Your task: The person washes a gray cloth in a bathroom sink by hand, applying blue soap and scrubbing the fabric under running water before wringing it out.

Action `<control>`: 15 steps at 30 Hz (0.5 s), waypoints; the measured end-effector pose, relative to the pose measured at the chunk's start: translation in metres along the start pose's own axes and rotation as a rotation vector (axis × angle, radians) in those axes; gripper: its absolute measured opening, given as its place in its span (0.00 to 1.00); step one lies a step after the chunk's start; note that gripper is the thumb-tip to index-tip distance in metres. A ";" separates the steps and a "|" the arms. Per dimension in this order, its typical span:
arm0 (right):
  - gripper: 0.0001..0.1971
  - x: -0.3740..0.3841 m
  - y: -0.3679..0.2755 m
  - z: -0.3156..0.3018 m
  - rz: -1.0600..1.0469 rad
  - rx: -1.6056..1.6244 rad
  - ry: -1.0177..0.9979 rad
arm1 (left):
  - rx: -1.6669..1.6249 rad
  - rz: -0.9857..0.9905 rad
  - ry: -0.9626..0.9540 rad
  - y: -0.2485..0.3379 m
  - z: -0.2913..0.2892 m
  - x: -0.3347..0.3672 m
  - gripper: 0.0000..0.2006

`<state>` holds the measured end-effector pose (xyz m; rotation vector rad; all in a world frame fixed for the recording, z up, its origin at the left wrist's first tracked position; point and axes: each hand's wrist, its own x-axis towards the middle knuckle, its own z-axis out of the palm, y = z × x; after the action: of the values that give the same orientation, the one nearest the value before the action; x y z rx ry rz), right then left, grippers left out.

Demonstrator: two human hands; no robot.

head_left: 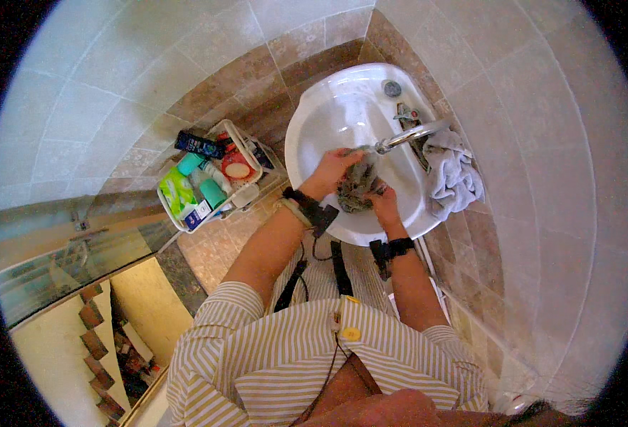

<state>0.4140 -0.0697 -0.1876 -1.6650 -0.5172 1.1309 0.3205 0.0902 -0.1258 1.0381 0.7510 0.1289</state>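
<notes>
Over the white washbasin, a bunched grey-brown cloth is held between my two hands. My left hand grips its upper left side, with the fingertips close to the spout of the chrome tap. At the cloth's lower right, my right hand has its fingers closed on the edge. The cloth looks wet and crumpled, just below the tap's outlet. It hides part of the bowl.
A grey towel lies heaped on the basin's right side, by the wall. The round dark drain stopper sits on the far rim. To the left stands a white plastic basket full of bottles and packets. A glass panel is further left.
</notes>
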 end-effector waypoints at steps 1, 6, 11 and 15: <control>0.17 -0.002 -0.007 -0.007 0.014 0.059 0.013 | -0.093 -0.004 0.027 0.001 -0.007 0.000 0.18; 0.27 -0.012 -0.039 -0.023 0.155 0.687 -0.146 | -0.548 -0.085 0.056 -0.043 -0.044 0.019 0.16; 0.27 -0.014 0.003 -0.011 0.182 1.378 0.144 | -0.611 -0.073 -0.050 -0.051 -0.019 0.009 0.15; 0.23 0.003 0.045 0.010 -0.080 0.540 0.045 | -0.193 0.302 0.057 -0.042 -0.022 -0.007 0.17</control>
<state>0.3989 -0.0802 -0.2300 -1.1862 -0.2180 1.0562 0.2914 0.0812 -0.1627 0.9601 0.6158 0.4840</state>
